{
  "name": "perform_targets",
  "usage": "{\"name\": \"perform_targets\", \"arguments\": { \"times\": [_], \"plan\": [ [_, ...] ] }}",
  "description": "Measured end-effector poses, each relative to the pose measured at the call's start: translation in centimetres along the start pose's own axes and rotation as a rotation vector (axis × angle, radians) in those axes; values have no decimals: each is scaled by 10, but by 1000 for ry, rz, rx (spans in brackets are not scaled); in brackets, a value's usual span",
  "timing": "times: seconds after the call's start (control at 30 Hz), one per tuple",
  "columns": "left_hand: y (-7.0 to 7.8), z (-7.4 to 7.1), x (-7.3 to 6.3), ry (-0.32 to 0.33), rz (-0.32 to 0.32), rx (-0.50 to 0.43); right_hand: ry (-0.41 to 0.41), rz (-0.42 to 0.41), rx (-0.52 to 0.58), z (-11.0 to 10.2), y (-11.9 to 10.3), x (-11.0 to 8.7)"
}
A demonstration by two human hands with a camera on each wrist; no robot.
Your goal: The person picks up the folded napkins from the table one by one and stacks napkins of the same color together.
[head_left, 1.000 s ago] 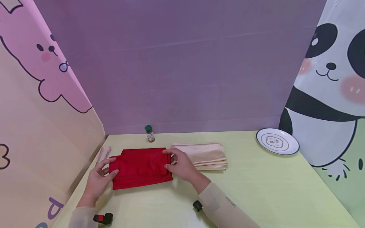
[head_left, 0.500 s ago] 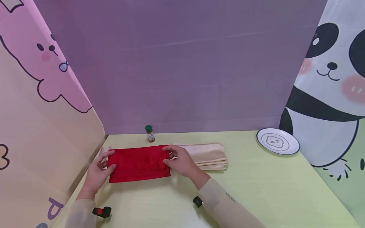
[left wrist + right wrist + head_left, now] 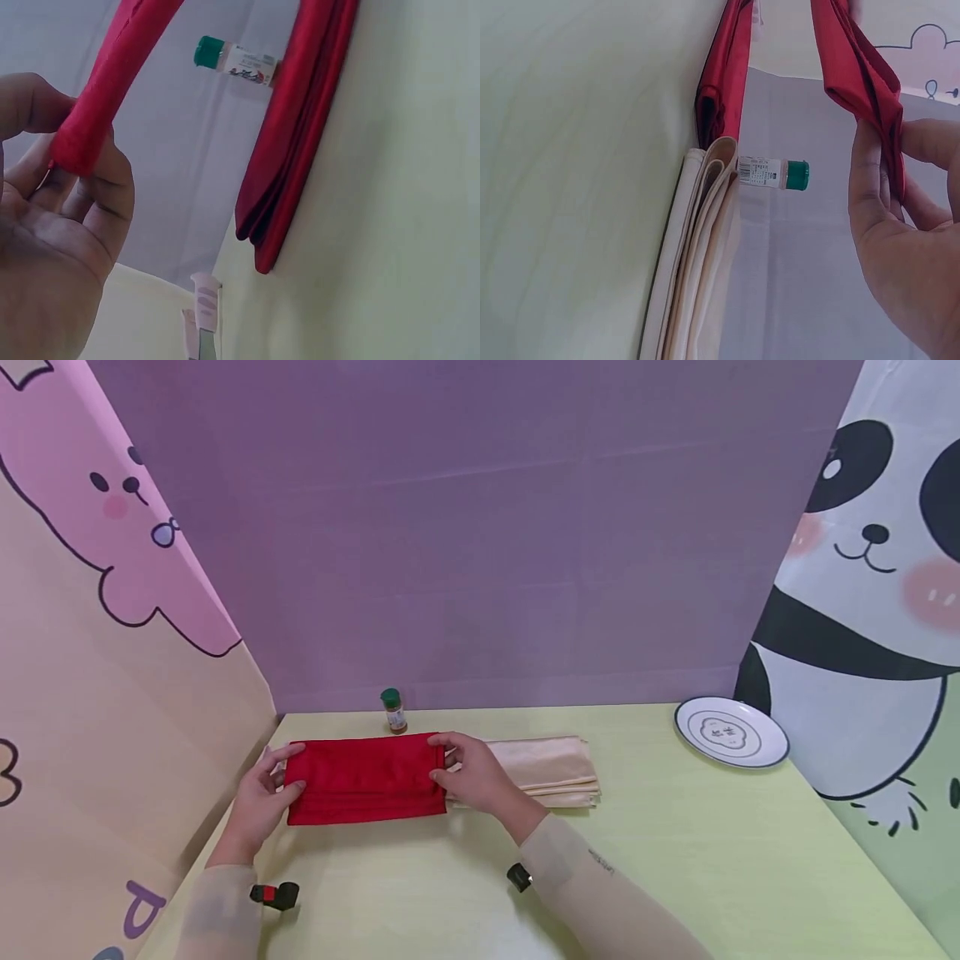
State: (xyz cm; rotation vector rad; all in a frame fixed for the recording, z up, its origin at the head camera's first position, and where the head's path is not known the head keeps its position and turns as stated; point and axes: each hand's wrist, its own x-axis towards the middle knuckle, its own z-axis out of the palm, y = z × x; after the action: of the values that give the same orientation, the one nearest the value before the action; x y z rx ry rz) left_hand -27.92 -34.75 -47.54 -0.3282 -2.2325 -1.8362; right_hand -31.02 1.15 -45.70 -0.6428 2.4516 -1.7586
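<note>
A folded red satin cloth (image 3: 360, 764) is stretched between both hands, above the table. My left hand (image 3: 260, 802) pinches its left end, thumb on the near face. The right hand (image 3: 480, 779) pinches the other end between thumb and fingers, its layers pressed together in the right wrist view. Another folded red cloth (image 3: 300, 127) lies on the table under the held one, which overlaps it in the head view. In the right wrist view its end lies against a stack of folded cream cloth (image 3: 694, 247).
A small green-capped bottle (image 3: 393, 712) stands behind the red cloths. A white plate (image 3: 730, 732) with a dark rim is at the back right. Pink-handled utensils (image 3: 205, 304) lie at the left, mostly covered in the head view. Printed walls enclose the table.
Both hands have moved the held red cloth away from the table's front, over the red cloth lying there. The pink handles have become mostly covered. Cream cloth, bottle and plate have stayed put.
</note>
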Motion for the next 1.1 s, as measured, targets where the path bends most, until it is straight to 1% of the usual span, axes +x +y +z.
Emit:
{"name": "perform_targets", "arguments": {
  "times": [0.13,0.33,0.5,0.6,0.73,0.83,0.97,1.1],
  "plan": [
    [-2,1,5,22,-1,2,-14,24,34,1,1,3],
    [-6,3,9,55,2,39,-21,46,57,2,8,9],
    [-15,2,13,68,35,79,-18,86,75,2,9,11],
    [-19,4,16,66,46,59,-6,106,64,2,9,12],
    [-19,8,18,79,21,-1,12,111,52,1,9,13],
    [-20,10,18,88,8,-22,27,97,34,0,9,14],
    [-21,10,18,91,24,30,40,81,15,0,10,14],
    [-22,9,18,86,28,105,42,81,33,0,11,15]
  ]
}}
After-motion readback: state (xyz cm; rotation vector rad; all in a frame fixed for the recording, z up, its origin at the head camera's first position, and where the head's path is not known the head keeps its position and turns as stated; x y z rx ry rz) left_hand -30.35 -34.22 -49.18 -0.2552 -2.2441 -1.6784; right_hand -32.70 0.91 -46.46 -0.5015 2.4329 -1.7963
